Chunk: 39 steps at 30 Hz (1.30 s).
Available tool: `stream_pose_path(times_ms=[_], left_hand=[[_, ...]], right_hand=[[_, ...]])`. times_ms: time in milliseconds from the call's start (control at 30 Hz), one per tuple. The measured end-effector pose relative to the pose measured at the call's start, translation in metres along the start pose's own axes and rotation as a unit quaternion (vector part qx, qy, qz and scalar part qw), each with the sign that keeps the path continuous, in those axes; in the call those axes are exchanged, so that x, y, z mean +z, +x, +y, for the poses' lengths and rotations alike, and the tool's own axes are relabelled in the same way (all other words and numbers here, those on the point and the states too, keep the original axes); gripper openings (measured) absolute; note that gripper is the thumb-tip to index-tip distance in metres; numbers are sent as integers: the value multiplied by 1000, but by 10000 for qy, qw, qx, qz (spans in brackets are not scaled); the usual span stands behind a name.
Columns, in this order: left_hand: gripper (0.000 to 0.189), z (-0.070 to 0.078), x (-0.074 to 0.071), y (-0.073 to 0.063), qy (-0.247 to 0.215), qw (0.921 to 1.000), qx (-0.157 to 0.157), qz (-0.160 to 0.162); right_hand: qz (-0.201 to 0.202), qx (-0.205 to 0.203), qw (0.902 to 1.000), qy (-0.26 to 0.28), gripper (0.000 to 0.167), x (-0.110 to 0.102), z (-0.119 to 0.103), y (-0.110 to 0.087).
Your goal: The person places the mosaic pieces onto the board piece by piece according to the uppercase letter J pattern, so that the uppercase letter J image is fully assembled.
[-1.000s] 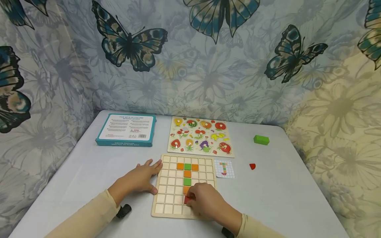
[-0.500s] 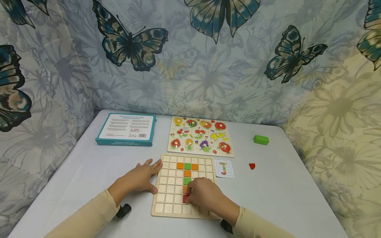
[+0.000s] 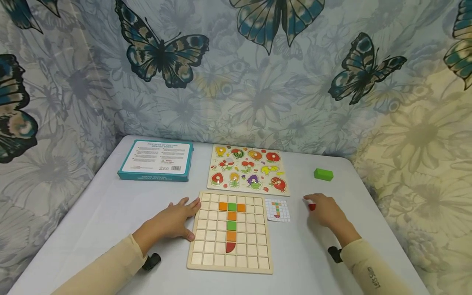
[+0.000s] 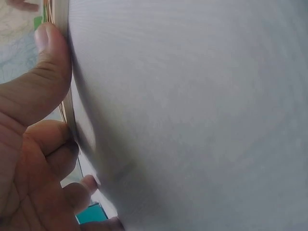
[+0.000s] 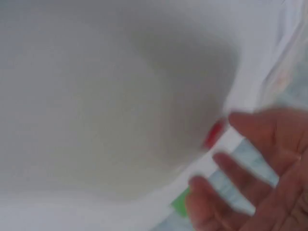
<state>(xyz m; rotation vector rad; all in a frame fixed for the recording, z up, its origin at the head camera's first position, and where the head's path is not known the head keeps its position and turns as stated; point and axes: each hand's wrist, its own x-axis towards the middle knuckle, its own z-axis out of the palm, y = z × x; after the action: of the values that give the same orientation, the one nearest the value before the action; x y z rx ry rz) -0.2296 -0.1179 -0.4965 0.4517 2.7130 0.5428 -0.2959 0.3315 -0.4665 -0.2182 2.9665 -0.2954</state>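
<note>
A wooden grid board point(image 3: 210, 259) lies on the table with orange and green square tiles forming a T in its cells. At the foot of the T sits a red quarter-round tile point(image 3: 230, 247). My left hand point(image 3: 175, 219) rests at the board's left edge, fingers spread; in the left wrist view its thumb point(image 4: 50, 62) touches the board's side. To the right of the board, my right hand point(image 3: 326, 209) hovers over a loose red tile point(image 3: 312, 207), partly covering it. The right wrist view, blurred, has the fingers apart and nothing visibly pinched.
A small pattern card point(image 3: 278, 210) lies against the board's right side. Behind are a fruit puzzle board point(image 3: 247, 174) and a teal-edged box point(image 3: 156, 159). A green block point(image 3: 323, 174) stands beyond my right hand.
My right hand has let go of the red quarter-round tile on the board and moved right to the loose red tile. My left hand has stayed put.
</note>
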Motion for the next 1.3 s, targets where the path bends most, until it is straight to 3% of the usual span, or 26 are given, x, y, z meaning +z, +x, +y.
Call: stream_pose_path(times_ms=[100, 200, 367, 600, 933, 1100, 1200, 1300], left_hand=[[107, 0, -1, -1, 19, 10000, 0, -15], [107, 0, -3, 0, 62, 10000, 53, 4], [107, -1, -5, 2, 126, 9999, 88, 39], [107, -3, -1, 0, -10, 10000, 8, -18], [107, -4, 0, 0, -3, 10000, 11, 59], [107, -3, 0, -1, -22, 10000, -13, -15], [107, -2, 0, 0, 17, 10000, 1, -52], [107, -2, 0, 1, 28, 10000, -3, -62]], right_hand=[[-171, -1, 9998, -29, 34, 1, 17, 3], [-189, 290, 9993, 157, 22, 4, 20, 2], [-312, 625, 9965, 449, 43, 7, 12, -3], [-359, 451, 9972, 482, 25, 6, 9, -8], [-202, 520, 9973, 482, 22, 6, 3, -7], [-142, 339, 9973, 633, 24, 18, -42, -15], [-72, -296, 9970, 714, 23, 29, -90, -28], [-49, -1265, 9899, 642, 21, 39, -138, -42]])
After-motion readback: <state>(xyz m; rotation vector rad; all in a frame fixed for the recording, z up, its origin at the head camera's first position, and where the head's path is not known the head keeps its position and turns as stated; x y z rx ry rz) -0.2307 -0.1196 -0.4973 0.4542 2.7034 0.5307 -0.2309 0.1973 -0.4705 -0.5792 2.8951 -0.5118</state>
